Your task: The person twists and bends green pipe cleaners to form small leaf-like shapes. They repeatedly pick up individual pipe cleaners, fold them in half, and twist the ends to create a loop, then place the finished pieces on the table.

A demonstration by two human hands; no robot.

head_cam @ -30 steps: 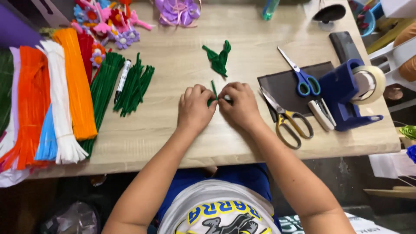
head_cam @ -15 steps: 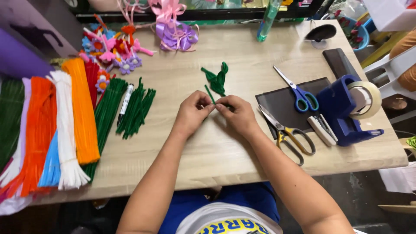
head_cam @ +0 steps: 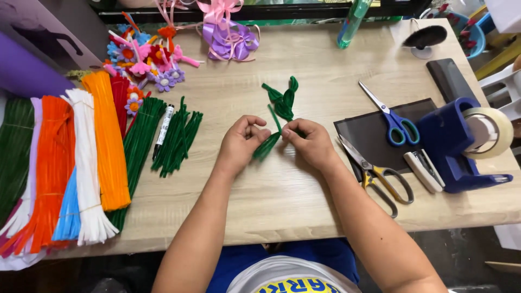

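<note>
My left hand (head_cam: 241,144) and my right hand (head_cam: 310,144) meet over the middle of the wooden table (head_cam: 304,59), both pinching a folded green pipe cleaner (head_cam: 268,145) between fingertips. Its looped end hangs down between my palms and a thin stem rises past my thumbs. Just beyond the hands lie finished green pipe-cleaner leaves (head_cam: 283,99). A loose pile of dark green pipe cleaners (head_cam: 178,138) sits left of my left hand, with a white marker pen (head_cam: 163,130) beside it.
Bundles of orange (head_cam: 106,141), white (head_cam: 87,168), green and blue pipe cleaners line the left edge. Pipe-cleaner flowers (head_cam: 142,57) and purple ribbon bows (head_cam: 233,40) lie at the back. Blue scissors (head_cam: 393,122), yellow-handled scissors (head_cam: 374,173), a stapler (head_cam: 426,171) and a blue tape dispenser (head_cam: 464,141) stand right.
My hands stay together on the green pipe cleaner, and its looped end now hangs lower between them. The view has tilted so the table's back edge shows more.
</note>
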